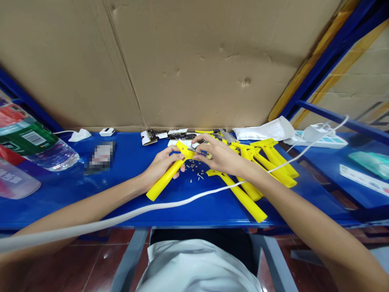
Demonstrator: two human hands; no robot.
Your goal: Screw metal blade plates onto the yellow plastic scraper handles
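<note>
My left hand [164,164] is wrapped around a yellow plastic handle [165,180], which slants with its wider head up and to the right. At that head, my right hand [217,152] pinches a slim metal tool [197,151]; its exact kind is too small to tell. The tool's tip meets or nearly meets the head. Small screws and nuts [193,166] lie scattered on the blue table [182,213] beneath my hands. Several more yellow handles [243,194] are spread under and beyond my right forearm.
A white cable [170,205] crosses in front of both forearms. Large bottles [33,138] stand at the left, near a blurred dark packet [101,157]. Black-and-white cards [148,137], a white pouch [264,129] and a power strip [319,139] line the back, before a cardboard wall [188,65].
</note>
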